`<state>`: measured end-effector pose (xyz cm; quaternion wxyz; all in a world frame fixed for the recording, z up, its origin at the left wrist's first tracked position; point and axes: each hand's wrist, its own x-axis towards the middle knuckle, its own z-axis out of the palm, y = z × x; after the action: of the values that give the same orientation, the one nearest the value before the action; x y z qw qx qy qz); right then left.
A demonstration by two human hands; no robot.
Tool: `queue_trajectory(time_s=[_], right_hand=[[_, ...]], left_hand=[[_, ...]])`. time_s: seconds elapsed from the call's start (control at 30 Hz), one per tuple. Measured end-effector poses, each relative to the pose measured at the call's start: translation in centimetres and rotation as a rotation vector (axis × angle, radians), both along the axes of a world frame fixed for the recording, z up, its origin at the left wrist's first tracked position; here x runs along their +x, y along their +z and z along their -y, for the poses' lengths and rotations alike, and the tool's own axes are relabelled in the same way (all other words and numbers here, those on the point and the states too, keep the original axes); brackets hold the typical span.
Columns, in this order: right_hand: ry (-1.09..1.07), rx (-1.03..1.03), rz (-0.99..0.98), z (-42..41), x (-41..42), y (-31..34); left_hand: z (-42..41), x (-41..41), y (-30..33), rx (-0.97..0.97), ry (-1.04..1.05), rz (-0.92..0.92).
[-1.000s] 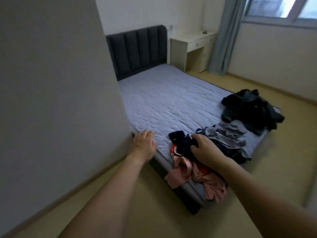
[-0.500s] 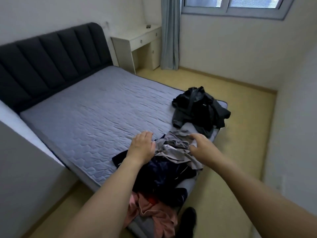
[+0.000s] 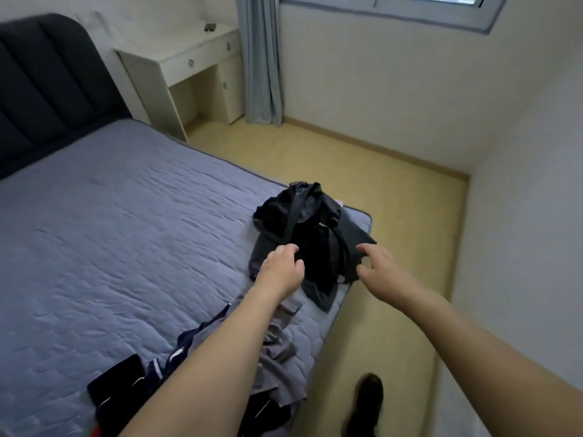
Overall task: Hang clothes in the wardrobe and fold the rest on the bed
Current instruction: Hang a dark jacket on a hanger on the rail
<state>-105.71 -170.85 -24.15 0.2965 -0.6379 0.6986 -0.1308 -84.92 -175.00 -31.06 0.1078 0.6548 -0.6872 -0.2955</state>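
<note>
A: Entry, head view, near field. What lay closest on the bed (image 3: 104, 247)?

B: At the near corner, a heap of clothes: a dark navy garment (image 3: 126, 383) with white trim, a grey garment (image 3: 277, 357) draped toward the mattress edge, and a scrap of red at the bottom edge of the view. The left forearm crossed over this heap. On the floor (image 3: 394, 216) beside the bed, one dark shoe (image 3: 362, 405) was visible.

A: Hands?

B: Left hand (image 3: 282, 269) was extended over the mattress, fingers loosely curled, grip holding nothing; its fingertips were at the near edge of the black jacket (image 3: 309, 234), contact not resolvable. Right hand (image 3: 380, 268) was level with it, fingers spread and bent, grip loose around nothing, at the jacket's right side near the mattress edge.

A: Location of the jacket?

B: Crumpled at the far right corner of the bed, part of its hem close to the edge. Separate from the near heap.

A: Far field?

B: Dark padded headboard (image 3: 47, 89) at left. Beyond it a white desk (image 3: 176, 55) with drawers, a small dark object on its surface, unidentifiable. Grey curtain (image 3: 262, 58) next to the desk, window frame (image 3: 410, 11) above the far wall.
</note>
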Motion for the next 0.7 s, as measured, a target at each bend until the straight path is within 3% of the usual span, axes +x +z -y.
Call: queue_trajectory(time_s=[0.17,0.23,0.4,0.57,0.7], right_hand=[[0.061,0.041,-0.002,13.6,-6.9,-1.7],[0.106,0.082,-0.015,16.6,-7.4,-1.8],[0.237,0.085,0.007,32.5,-8.3,-3.1],[0.267,0.112,0.033,45.1,-8.7,-9.1],[0.257,0.197,-0.047,53.3,-11.4,-15.5]], left_hand=[[11.1,-4.5,-2.3,0.147,0.209,-0.055],[12.4,-3.7,-2.2,0.173,0.221,-0.069],[24.3,-4.0,-4.0,0.181,0.412,-0.132],[37.5,-5.2,-10.2,0.26,0.472,-0.114],[47.7,-8.0,-17.2,0.343,0.394,-0.087]])
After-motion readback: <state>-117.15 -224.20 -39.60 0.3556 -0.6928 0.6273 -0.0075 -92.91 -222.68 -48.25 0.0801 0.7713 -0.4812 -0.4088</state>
